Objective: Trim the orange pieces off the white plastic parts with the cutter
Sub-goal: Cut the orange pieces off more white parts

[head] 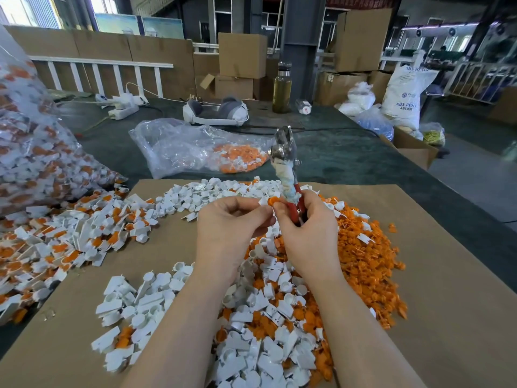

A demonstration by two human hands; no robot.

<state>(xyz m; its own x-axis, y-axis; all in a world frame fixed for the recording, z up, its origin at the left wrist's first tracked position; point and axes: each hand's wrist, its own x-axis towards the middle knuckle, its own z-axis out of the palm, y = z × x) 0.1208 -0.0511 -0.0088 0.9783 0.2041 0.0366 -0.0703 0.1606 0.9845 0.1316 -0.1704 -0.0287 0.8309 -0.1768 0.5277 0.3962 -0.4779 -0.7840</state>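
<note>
Left hand (pixel 233 219) pinching orange-tipped part (pixel 269 202), right hand (pixel 305 222) gripping half-hidden cutter (pixel 285 169).

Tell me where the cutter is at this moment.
In the head view, the cutter stands just right of centre, gripped by its red handles in the right hand, its metal head pointing up and away over the pile of white parts.

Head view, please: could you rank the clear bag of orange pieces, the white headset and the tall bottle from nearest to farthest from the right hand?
From the right hand:
1. Clear bag of orange pieces, just beyond the cardboard, to the left.
2. White headset, farther back on the table.
3. Tall bottle, at the table's far edge.
</note>
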